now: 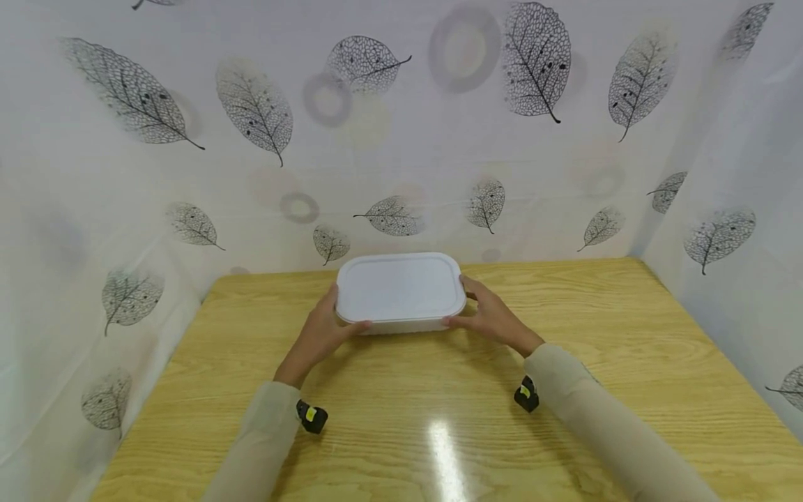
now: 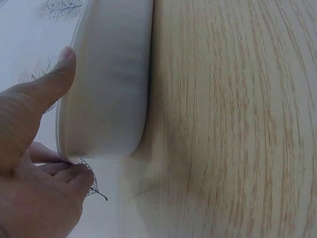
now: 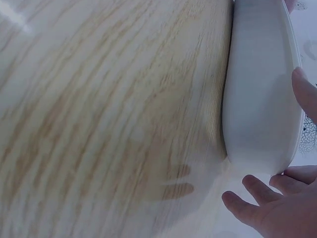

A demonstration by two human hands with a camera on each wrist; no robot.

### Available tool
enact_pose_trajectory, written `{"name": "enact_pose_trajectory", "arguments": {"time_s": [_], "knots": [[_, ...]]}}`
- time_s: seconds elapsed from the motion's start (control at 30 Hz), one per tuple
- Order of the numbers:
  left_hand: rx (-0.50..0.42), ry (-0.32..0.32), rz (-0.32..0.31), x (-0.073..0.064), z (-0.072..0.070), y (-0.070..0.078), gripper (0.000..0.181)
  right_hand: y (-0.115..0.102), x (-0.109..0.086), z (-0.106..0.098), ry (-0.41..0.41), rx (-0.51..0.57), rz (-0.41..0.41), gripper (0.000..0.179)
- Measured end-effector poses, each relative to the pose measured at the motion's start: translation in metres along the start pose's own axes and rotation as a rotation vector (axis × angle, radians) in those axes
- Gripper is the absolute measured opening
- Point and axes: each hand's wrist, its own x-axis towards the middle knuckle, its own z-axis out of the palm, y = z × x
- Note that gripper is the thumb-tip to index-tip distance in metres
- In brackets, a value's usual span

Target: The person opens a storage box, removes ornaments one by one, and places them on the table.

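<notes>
White lidded container (image 1: 401, 287) rests on the wooden table (image 1: 389, 390), near the far edge, with 1 long side facing the person. 2 hands grip it at opposite ends: the left hand (image 1: 321, 333) holds the left end; the right hand (image 1: 494, 317) holds the right end. Each thumb lies on the near side, by the rim; the fingers lie around the end. Behind the table is a leaf-print sheet (image 1: 401, 157).

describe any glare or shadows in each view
Head view: a bright glare streak on the wood-grain table, bottom centre; left wrist view: a soft shadow beside the white lidded container; right wrist view: finger-shaped shadows near the right hand, glare at top left.
</notes>
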Motion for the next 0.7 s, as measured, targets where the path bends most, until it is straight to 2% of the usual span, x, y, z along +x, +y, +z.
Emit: {"name": "enact_pose_trajectory", "arguments": {"time_s": [0.7], "knots": [[0.002,0.006,-0.025,0.0007,0.0014,-0.0044,0.122,-0.0021,0.0006,-0.0002,0.008,0.039,0.030,0.108]]}}
